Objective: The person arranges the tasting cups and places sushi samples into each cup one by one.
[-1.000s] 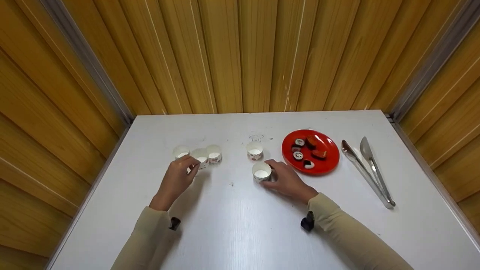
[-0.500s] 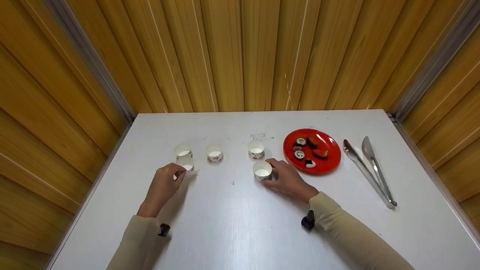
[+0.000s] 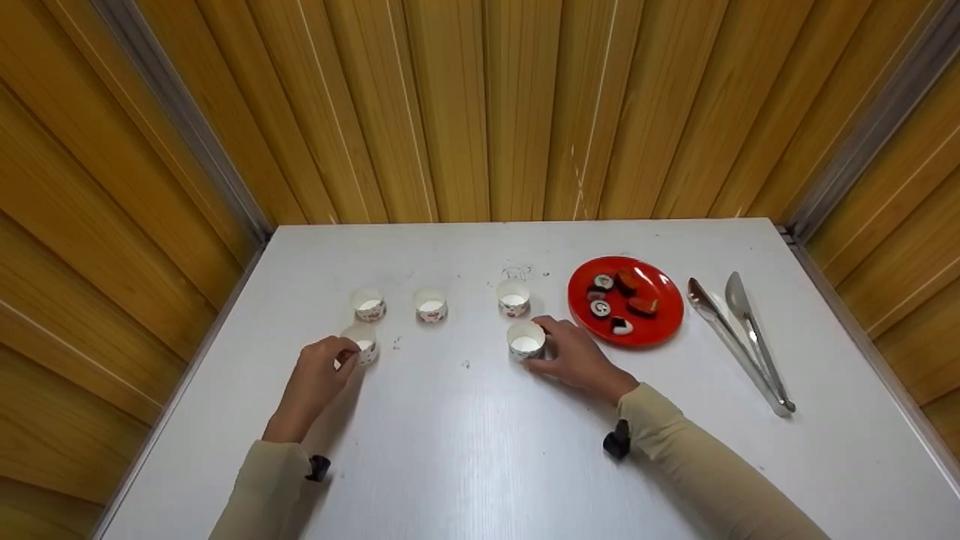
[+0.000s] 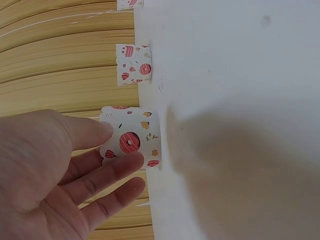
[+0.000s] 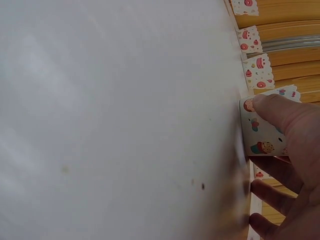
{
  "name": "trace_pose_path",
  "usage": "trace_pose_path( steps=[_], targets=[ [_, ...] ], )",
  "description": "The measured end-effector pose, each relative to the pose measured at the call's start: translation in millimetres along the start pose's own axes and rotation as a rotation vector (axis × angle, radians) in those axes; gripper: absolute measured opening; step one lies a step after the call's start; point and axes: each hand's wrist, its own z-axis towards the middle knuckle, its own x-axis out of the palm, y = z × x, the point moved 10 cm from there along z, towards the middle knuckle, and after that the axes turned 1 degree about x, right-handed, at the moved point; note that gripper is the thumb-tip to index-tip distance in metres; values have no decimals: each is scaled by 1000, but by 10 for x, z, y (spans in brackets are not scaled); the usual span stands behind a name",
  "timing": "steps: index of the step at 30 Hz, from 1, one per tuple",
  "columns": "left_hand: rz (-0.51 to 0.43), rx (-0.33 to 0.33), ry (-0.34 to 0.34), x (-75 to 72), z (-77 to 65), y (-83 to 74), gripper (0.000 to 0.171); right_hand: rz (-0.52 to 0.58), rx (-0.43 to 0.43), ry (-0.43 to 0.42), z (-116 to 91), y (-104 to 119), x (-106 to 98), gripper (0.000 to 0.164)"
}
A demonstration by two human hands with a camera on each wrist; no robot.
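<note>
Pinching the near-left paper cup [image 3: 365,345] close to its rim with the left hand [image 3: 315,379], thumb [image 4: 92,131] against the outer wall, thumb and fingers only narrowly parted. Seems a light hold, probably to spare thin paper from denting and to leave most of the mouth uncovered. Looks upright, just in front of the back-left cup [image 3: 370,306]; cannot tell whether fully down on the white table [image 3: 480,457].

Spanning the near-right cup [image 3: 525,343] from its right side with the right hand [image 3: 576,361], thumb slanting down the near wall, fingers round the far side, parted by about the cup's full width. Likely held low and from outside to steady without squeezing.

Leaving 3 of 5 cups unheld, all mouth up: the back-left cup, a middle cup [image 3: 431,307] and a back-right cup [image 3: 514,299], just behind the near-right cup. Presumably spaced to give fingers room.

Farther right, a red plate [image 3: 649,334] bearing sushi pieces [image 3: 600,309], gathered well inside the rim, perhaps against rolling off. Beside it, metal tongs [image 3: 738,300] lying joined end toward the person, conveniently near the right arm.
</note>
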Motion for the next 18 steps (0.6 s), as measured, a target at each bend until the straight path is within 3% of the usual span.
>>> trace_pose_path(
  steps=[18],
  targets=[
    [-25, -36, 85, 88, -50, 92, 10, 6, -3, -2, -5, -4, -5, 66]
  ],
)
